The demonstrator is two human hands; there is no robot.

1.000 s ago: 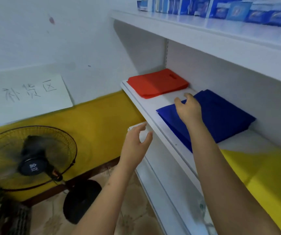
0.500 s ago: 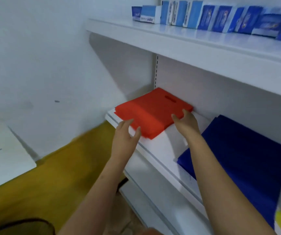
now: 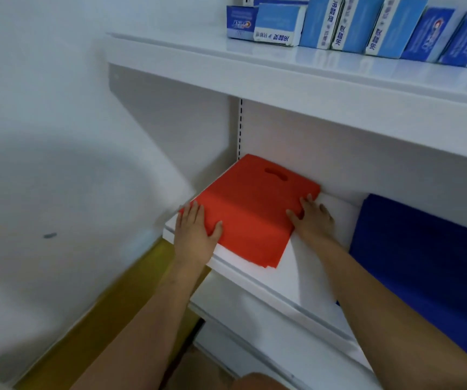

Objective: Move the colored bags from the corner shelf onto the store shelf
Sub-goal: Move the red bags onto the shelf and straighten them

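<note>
The stack of red bags (image 3: 250, 212) lies flat at the wall end of the white shelf board (image 3: 297, 280), its far corner tucked against the back panel just below the slotted upright (image 3: 240, 128), and everything else here can be placed from it. Its top bag shows an oval handle cut-out near the back edge, and at the near corner the layered edges of several bags fan slightly over the board. The left hand (image 3: 194, 235) sits at the stack's left edge, by the shelf's outer corner: the thumb lies spread across the red top, while the fingers run along the edge, close together; whether they curl under the stack I cannot tell. The right hand (image 3: 312, 218) is at the stack's right edge, palm down on the bare board, thumb pressing against the red side and fingers reaching forward, slightly apart, their tips touching the edge near the back; again, a real grip is not visible. Both forearms reach in from the lower part of the view. To the right of the red stack, separated by a strip of bare board, lies a stack of blue bags (image 3: 423, 263). Directly above the red stack runs an upper shelf (image 3: 283, 77) carrying a row of blue and white boxes (image 3: 347, 23). Left of the stack is the plain white wall (image 3: 58, 136), with a yellow band (image 3: 108, 305) along its base.
</note>
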